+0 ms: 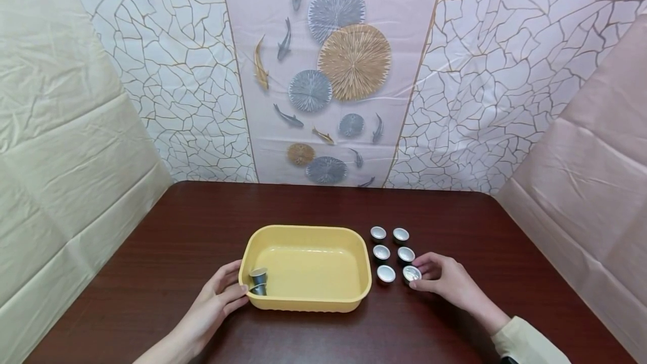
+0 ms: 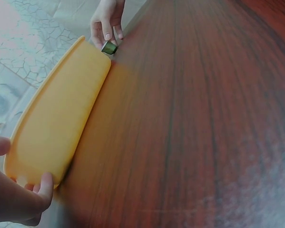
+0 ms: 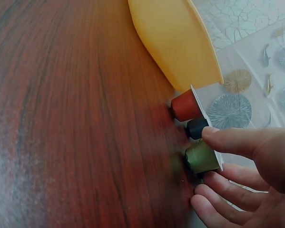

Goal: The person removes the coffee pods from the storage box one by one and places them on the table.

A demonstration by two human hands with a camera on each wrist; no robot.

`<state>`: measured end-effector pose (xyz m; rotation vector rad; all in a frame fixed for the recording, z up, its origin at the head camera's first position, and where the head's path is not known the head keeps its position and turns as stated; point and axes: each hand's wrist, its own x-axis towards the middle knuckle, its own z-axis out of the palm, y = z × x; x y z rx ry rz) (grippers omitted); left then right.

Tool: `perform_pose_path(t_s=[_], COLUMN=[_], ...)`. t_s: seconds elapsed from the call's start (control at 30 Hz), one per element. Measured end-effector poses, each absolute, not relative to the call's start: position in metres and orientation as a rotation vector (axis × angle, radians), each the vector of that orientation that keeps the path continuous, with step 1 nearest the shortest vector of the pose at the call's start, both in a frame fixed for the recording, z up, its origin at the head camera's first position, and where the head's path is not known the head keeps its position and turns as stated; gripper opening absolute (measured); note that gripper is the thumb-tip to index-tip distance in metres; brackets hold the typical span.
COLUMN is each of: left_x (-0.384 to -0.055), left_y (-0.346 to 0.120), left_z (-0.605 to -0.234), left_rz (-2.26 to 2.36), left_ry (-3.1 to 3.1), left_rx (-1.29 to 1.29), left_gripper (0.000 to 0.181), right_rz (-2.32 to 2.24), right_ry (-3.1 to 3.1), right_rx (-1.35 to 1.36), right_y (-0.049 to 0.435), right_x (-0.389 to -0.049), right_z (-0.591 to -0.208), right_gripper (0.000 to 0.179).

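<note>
My left hand (image 1: pixel 217 296) grips the left end of a yellow plastic basin (image 1: pixel 313 300), thumb at the rim and fingers against the outer wall. Inside its left corner lie two dark coffee capsules, a rear one (image 1: pixel 259 277) and a front one (image 1: pixel 259 290). On the right, my right hand (image 1: pixel 447 281) pinches a green coffee capsule (image 3: pixel 201 156) between thumb and fingers at its foil lid. In the right wrist view, a red capsule (image 3: pixel 185 106) and a black capsule (image 3: pixel 195 128) stand beyond it, lids up.
Other capsules stand in two short rows right of the basin, among them a rear left one (image 1: pixel 378 233), a rear right one (image 1: pixel 401 235) and a middle left one (image 1: pixel 381 253). Patterned cloth (image 1: pixel 192 72) hangs behind the dark wooden table (image 1: pixel 202 218).
</note>
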<state>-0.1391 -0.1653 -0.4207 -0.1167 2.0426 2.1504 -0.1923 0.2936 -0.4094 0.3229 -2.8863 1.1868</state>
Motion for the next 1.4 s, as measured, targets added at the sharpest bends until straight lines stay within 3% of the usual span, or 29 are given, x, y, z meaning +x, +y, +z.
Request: perform_pose_path(t_s=[0.43, 1.4], left_x=[-0.139, -0.138], left_y=[-0.165, -0.167], left_z=[-0.420, -0.419], left_rz=[2.154, 2.139], left_ry=[2.039, 2.035], left_rx=[-0.116, -0.102], left_gripper=[0.062, 0.062], right_rz=[1.203, 1.157], right_ry=[-2.880, -2.877], right_rx=[0.334, 0.477], right_y=[0.295, 0.301], right_x=[-0.191, -0.184], right_z=[-0.409, -0.394], right_gripper=[0.039, 0.061])
